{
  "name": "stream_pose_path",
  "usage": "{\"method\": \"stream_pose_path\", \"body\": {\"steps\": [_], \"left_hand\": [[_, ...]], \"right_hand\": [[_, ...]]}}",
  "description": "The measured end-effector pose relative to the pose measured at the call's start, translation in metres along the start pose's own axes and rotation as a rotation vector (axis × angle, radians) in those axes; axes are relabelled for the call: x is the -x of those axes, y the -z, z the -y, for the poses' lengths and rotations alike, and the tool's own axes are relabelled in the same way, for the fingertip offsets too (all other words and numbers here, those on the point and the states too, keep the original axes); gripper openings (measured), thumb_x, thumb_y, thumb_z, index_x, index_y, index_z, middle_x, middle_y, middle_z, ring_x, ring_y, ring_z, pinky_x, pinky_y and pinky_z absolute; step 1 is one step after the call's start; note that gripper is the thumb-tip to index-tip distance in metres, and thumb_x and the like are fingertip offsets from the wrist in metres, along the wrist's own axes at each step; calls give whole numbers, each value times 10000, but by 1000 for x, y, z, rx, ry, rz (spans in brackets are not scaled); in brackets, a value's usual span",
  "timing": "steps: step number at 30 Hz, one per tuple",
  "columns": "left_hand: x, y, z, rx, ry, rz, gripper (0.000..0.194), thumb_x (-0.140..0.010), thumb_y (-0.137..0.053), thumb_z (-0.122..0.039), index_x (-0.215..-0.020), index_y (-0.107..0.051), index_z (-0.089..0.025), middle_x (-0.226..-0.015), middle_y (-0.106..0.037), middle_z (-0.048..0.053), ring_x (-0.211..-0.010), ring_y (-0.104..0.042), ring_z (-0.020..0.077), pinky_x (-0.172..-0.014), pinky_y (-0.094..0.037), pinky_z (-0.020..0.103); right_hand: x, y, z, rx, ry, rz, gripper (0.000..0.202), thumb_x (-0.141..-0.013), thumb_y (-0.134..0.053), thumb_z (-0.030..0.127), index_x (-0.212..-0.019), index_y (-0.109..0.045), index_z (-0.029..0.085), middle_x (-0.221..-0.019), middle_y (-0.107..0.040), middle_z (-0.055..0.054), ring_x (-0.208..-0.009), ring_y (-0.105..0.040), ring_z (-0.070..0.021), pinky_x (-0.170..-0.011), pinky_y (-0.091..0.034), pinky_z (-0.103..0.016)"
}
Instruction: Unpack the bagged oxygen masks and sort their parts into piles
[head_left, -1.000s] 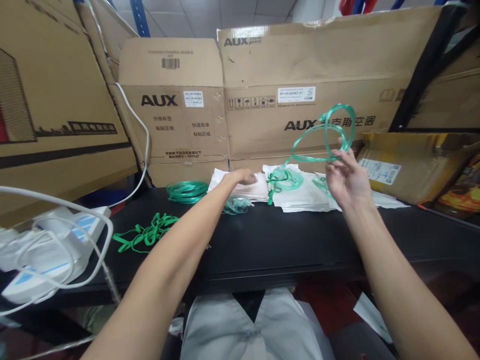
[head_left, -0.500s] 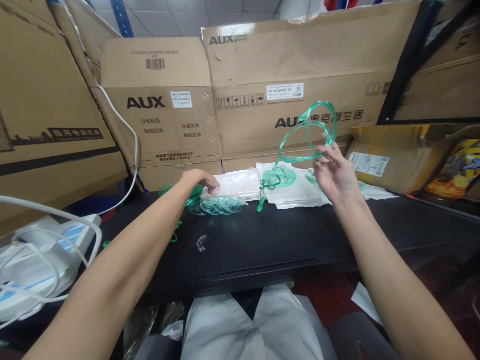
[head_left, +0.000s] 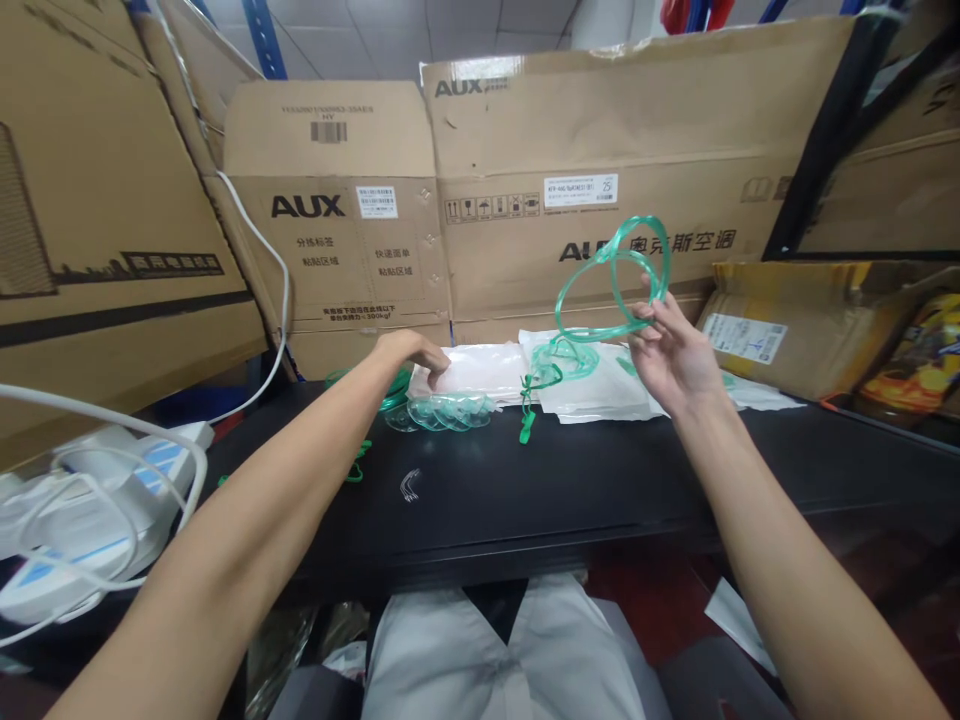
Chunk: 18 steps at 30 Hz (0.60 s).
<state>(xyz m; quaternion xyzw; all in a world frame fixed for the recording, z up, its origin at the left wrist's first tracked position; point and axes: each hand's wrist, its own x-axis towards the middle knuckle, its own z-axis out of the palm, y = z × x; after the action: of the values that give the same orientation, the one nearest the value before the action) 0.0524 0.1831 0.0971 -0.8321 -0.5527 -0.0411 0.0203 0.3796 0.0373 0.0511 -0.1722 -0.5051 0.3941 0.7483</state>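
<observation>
Raised at the right, my right hand [head_left: 671, 350] pinches a coil of green tubing [head_left: 570, 290], which hangs in loops in front of the large carton. My left hand [head_left: 416, 355] reaches to the left end of a stack of white bags [head_left: 480, 372], fingertips on it; whether it grips a bag is unclear. Clear green masks [head_left: 450, 412] lie in a row just before the stack. Between the hands a green strap [head_left: 527, 425] hangs over the bags' edge, beside more tubing [head_left: 566, 360] on white sheets [head_left: 600, 398]. Green coils [head_left: 394, 392] are partly hidden behind my left hand.
Small clear-white strips [head_left: 409, 486] lie on the black table [head_left: 480, 530]. A white power strip [head_left: 67, 560] with cables is at the left. Large cartons [head_left: 510, 130] stand behind, and a brown box [head_left: 780, 290] at the right.
The view has shifted slightly. The tubing in my right hand has swung a little, and my left hand's fingers have moved slightly on the white stack.
</observation>
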Motion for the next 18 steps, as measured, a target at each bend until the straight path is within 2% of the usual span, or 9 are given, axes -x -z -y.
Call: {"method": "stream_pose_path", "body": {"steps": [3,6,8,11,13,15,18], "left_hand": [[14,15,-12,60,-47,26,673,-690,-765,-502,-1334,-684,-323,-1413,-650,92,-1313,-557,409,-1079,-413,520],[35,24,-32,158,-182,16,687,-849,-585,-657,-1459,-572,-341,-1542,-533,34,-1363,-533,338,-1100,-419,426],[49,24,-52,239,-314,52,705,-882,-493,-739,-1482,-538,-372,-1566,-503,-18,-1390,-517,290,-1113,-410,362],[65,16,-82,334,-496,162,859,-843,-543,-773,-1548,-460,-288,-1627,-413,38,-1453,-432,309,-1170,-340,392],[74,9,-98,324,-561,228,854,-815,-608,-750,-1513,-505,-270,-1586,-474,67,-1404,-479,315,-1128,-373,393],[86,2,-108,318,-590,257,707,-819,-649,-697,-1381,-629,-269,-1419,-626,67,-1269,-583,294,-1018,-438,354],[113,-5,-107,352,-545,178,569,-805,-691,-675,-1187,-702,-253,-1170,-716,43,-1073,-649,256,-862,-457,303]], "right_hand": [[2,-4,1,-44,-34,11,359,-787,-797,213,-1088,-702,383,-761,-535,44,-528,-418,-79,-439,-445,-191],[4,-6,2,-148,-92,39,328,-793,-794,161,-1063,-708,327,-766,-541,53,-512,-399,-43,-430,-430,-116],[5,-8,2,-184,-129,59,296,-815,-770,145,-1058,-704,301,-773,-541,56,-506,-399,-33,-433,-430,-86],[8,-9,3,-206,-160,95,272,-863,-711,128,-1077,-685,292,-771,-531,61,-495,-394,-25,-440,-426,-63],[13,-7,6,-229,-173,112,238,-897,-671,118,-1066,-675,284,-769,-520,62,-488,-377,-14,-451,-416,-43],[19,-1,11,-208,-189,104,192,-922,-639,124,-1037,-671,275,-763,-506,58,-469,-346,-14,-434,-404,-38],[34,14,21,-72,-284,74,116,-916,-644,173,-983,-669,263,-756,-502,46,-438,-288,-35,-365,-388,-69]]}}
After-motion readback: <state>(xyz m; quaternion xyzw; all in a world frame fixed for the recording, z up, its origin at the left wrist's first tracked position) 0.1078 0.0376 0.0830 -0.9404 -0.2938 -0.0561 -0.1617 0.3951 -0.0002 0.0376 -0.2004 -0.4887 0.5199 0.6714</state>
